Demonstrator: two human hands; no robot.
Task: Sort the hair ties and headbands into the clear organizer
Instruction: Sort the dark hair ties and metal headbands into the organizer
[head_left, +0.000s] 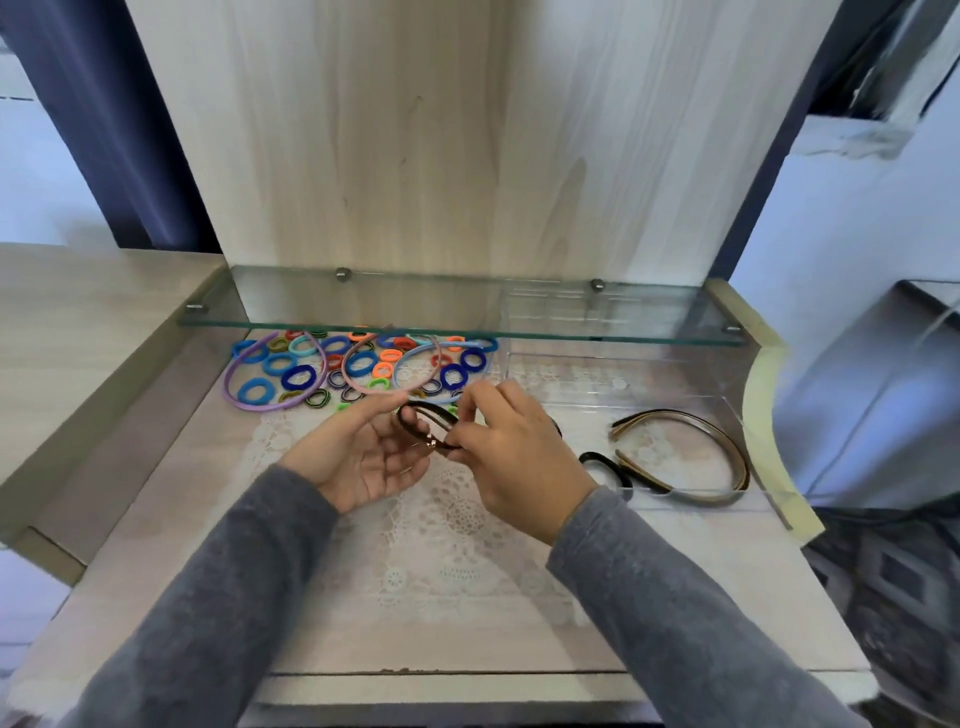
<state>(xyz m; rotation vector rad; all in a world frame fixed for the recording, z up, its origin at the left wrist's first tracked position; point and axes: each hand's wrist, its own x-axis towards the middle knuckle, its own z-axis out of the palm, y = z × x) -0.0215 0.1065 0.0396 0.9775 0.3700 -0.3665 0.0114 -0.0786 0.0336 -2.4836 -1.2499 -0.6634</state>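
Observation:
My right hand (511, 457) pinches a black hair tie (423, 422) with a small gold clasp, held above the lace mat. My left hand (363, 454) lies palm up just left of it, fingers relaxed under the tie's loop. A pile of colourful hair ties (298, 376) and several pastel headbands (244, 400) lies at the back left under the glass shelf. The clear organizer (748, 431) stands at the right; its front compartment holds gold-and-black headbands (727, 441) and a black hair tie (605, 464).
A glass shelf (363, 323) overhangs the back of the wooden desk (156, 545). A white lace mat (447, 519) covers the desk's middle. The desk's raised side walls flank the work area; a patterned rug shows at the lower right.

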